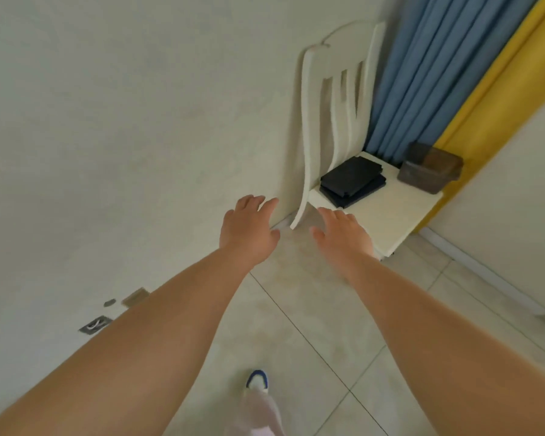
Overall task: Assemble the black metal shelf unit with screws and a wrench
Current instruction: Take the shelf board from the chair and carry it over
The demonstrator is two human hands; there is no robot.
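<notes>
Pale wall [107, 121] on the left, tiled floor [312, 309] below, blue curtain [422, 73] in the corner. White chair [337, 105] stands against the wall. On its seat: black panels [353, 180], stacked, and a brown box [431, 171] beside them. Left hand [249, 234] and right hand [343, 237] reach forward, fingers spread, holding nothing, short of the seat.

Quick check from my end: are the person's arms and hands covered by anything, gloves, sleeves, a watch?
Nothing is worn on them. Both forearms are bare along their whole visible length, with no sleeve edge in view. The left hand and right hand have no gloves, and no watch, band or ring shows on the wrists or fingers. The picture is slightly soft, so a very thin ring could go unseen.
</notes>
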